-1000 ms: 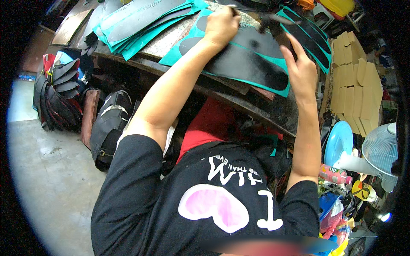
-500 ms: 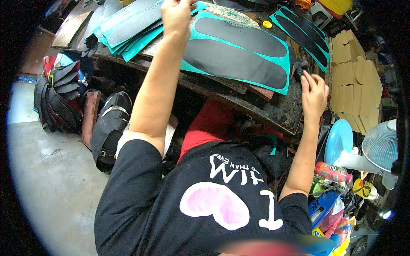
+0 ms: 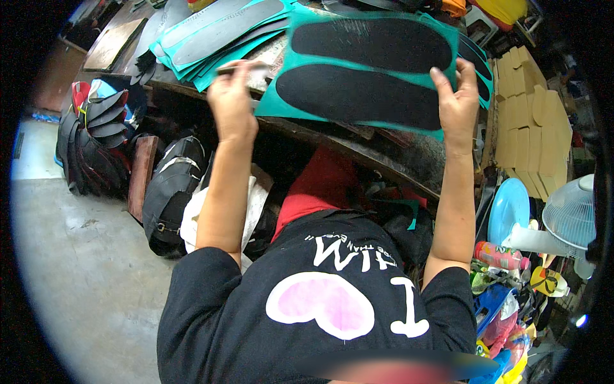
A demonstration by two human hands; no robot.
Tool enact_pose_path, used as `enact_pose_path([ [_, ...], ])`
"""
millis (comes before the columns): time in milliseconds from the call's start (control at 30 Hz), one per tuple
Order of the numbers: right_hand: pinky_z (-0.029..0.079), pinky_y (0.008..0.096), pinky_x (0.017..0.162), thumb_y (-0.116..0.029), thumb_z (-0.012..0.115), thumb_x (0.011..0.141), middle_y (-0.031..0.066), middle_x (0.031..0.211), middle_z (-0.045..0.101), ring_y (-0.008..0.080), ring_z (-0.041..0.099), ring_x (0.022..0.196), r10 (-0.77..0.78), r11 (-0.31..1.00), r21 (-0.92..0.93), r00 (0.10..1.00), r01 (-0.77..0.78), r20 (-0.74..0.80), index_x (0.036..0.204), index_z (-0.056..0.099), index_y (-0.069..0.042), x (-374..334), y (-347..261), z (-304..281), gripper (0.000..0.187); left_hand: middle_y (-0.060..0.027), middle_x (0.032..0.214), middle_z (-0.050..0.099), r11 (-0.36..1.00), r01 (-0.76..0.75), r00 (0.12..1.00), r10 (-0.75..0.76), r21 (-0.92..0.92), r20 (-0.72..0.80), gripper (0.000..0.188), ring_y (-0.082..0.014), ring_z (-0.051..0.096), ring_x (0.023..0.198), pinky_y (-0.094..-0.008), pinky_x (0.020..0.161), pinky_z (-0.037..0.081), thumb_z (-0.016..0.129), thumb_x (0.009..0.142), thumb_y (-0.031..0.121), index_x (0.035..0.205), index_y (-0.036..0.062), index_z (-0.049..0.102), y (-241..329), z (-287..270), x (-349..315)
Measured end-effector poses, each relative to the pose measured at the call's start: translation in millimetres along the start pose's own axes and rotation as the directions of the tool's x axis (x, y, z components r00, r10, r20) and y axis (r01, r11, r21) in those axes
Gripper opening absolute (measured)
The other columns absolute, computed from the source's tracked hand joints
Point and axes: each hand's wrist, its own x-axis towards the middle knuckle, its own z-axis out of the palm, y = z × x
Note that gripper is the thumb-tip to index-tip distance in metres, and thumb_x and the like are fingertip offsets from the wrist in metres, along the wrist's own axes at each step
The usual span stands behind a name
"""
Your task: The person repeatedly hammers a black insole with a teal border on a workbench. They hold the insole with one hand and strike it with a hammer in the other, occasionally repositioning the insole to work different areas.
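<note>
My right hand (image 3: 460, 109) grips the right edge of a teal sheet (image 3: 364, 66), thumb on its face and fingers behind. Two long black sole-shaped pieces (image 3: 371, 96) lie side by side on this sheet, which is raised off the bench and tilted. My left hand (image 3: 233, 105) is closed on a thin dark stick-like tool (image 3: 227, 70), smeared by motion, just left of the sheet. Beyond that hand is a stack of teal sheets (image 3: 203, 78) with grey-black sole shapes on top.
Another teal sheet (image 3: 486, 97) with black shapes lies at the dark workbench's (image 3: 422, 163) right end. Folded cardboard (image 3: 527, 109), a fan (image 3: 571, 217) and a pink bottle (image 3: 499, 255) stand to the right. Bundled black soles (image 3: 96, 153) and a wooden board (image 3: 144, 173) are at left.
The teal sheet, flat on the bench before, is now lifted by my right hand, which no longer holds a dark wad. My left hand has come down and nearer from the far edge.
</note>
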Motion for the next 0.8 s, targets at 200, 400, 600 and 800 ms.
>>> enact_pose_path([
  [200, 0.057, 0.0364, 0.078, -0.002, 0.068, 0.082, 0.0139, 0.111, 0.07, 0.0236, 0.07, 0.095, -0.61, 0.783, 0.586, 0.441, 0.207, 0.659, 0.121, 0.065, -0.014, -67, -119, 69, 0.041, -0.0146, 0.108, 0.065, 0.98, -0.195, 0.802, 0.174, 0.026, -0.571, 0.023, -0.024, 0.064, 0.102, -0.0385, 0.096, 0.049, 0.058, 0.098, 0.013, 0.109, -0.007, 0.056, 32, -109, 60],
  [400, 0.055, 0.031, 0.076, -0.003, 0.065, 0.092, 0.0073, 0.098, 0.067, 0.0138, 0.064, 0.084, -0.16, 0.934, 0.358, 0.897, 0.003, 0.411, 0.109, 0.063, -0.001, -33, -53, 47, 0.018, -0.0187, 0.107, 0.067, 0.933, -0.35, 0.649, 0.175, -0.086, -0.741, 0.026, -0.0262, 0.066, 0.1, -0.0416, 0.093, 0.05, 0.057, 0.098, 0.012, 0.112, -0.0093, 0.05, 68, -123, 68],
  [600, 0.05, 0.0412, 0.093, -0.025, 0.072, 0.085, 0.0164, 0.119, 0.065, 0.0307, 0.064, 0.108, 0.271, 0.845, -0.517, 0.943, -0.139, 0.191, 0.142, 0.041, -0.002, 5, 23, -6, 0.069, -0.0121, 0.096, 0.07, 0.907, -0.42, 0.826, 0.389, 0.015, -0.408, 0.012, -0.016, 0.067, 0.089, -0.025, 0.079, 0.051, 0.064, 0.095, 0.012, 0.096, 0.0001, 0.066, 64, -35, 55],
  [800, 0.044, 0.0427, 0.104, -0.045, 0.069, 0.085, 0.0158, 0.132, 0.058, 0.0329, 0.048, 0.129, -0.183, 0.583, -0.754, 0.953, 0.303, 0.241, 0.143, 0.045, -0.009, 11, 25, 2, 0.072, -0.0084, 0.098, 0.067, 0.981, -0.068, 0.985, 0.094, -0.179, 0.145, 0.009, -0.0142, 0.064, 0.09, -0.0263, 0.082, 0.05, 0.063, 0.095, 0.007, 0.101, 0.001, 0.063, -10, 72, 55],
])
